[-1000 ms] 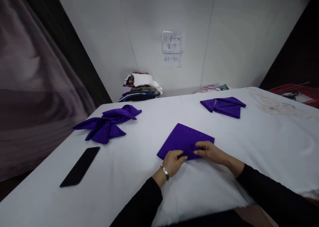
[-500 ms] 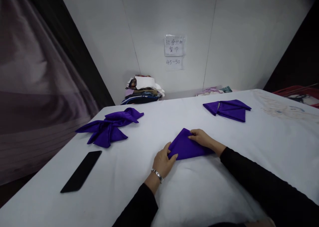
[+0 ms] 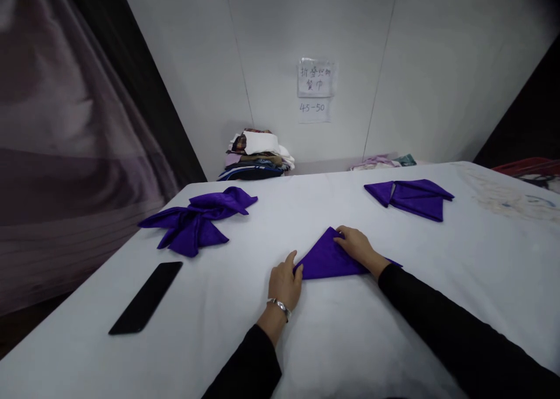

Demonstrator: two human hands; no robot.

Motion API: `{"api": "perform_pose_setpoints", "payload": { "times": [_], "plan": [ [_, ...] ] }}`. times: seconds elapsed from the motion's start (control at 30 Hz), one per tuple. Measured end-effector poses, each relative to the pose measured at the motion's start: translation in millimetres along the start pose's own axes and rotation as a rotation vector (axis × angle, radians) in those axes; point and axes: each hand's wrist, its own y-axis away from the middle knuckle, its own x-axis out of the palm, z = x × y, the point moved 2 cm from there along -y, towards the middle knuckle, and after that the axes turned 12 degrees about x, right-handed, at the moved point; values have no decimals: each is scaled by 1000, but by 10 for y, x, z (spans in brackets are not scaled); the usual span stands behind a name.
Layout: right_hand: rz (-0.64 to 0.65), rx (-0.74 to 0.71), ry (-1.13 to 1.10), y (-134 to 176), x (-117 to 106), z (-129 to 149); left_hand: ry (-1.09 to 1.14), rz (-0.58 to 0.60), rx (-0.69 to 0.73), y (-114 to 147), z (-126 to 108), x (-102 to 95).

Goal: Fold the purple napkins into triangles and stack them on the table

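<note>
A purple cloth napkin (image 3: 335, 259), folded into a flat triangle, lies on the white-covered table (image 3: 245, 329) in front of me. My left hand (image 3: 285, 282) is at its left corner, with that corner between thumb and forefinger. Over the upper right edge, just below the peak, my right hand (image 3: 356, 247) grips the cloth with thumb and fingers; its forearm crosses the right part. A thin purple tip shows past my right wrist.
A crumpled purple napkin (image 3: 196, 221) lies at left, above a flat black slab (image 3: 146, 298). Another folded purple napkin (image 3: 415, 198) rests at the back right. Behind the table are a stack of clothes (image 3: 258, 157) and more cloth (image 3: 380, 162). Handwritten signs (image 3: 315, 90) hang on the wall.
My left thumb has slid left to the napkin's corner, and the forefinger has lifted. My right hand keeps its hold near the peak. The whole view has shifted slightly.
</note>
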Motion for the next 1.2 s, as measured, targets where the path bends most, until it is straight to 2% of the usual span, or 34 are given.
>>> {"api": "perform_pose_setpoints", "payload": {
  "times": [0.4, 0.77, 0.93, 1.03, 1.1, 1.2],
  "plan": [
    [-73, -55, 112, -26, 89, -73, -129, 44, -10, -3, -5, -53],
    [-118, -108, 207, -23, 99, -112, -250, 141, -49, -28, -15, -111],
    [-109, -108, 219, -28, 99, -117, -247, 120, -54, -2, 43, -122],
    [-105, -111, 220, -31, 98, -111, -220, 57, -54, -28, 25, -158],
    [-102, -112, 219, -31, 90, -102, -181, -8, 10, -100, -74, -168],
    [-93, -106, 214, -20, 66, -78, -92, -27, 232, -280, -330, -88]
  ]
}}
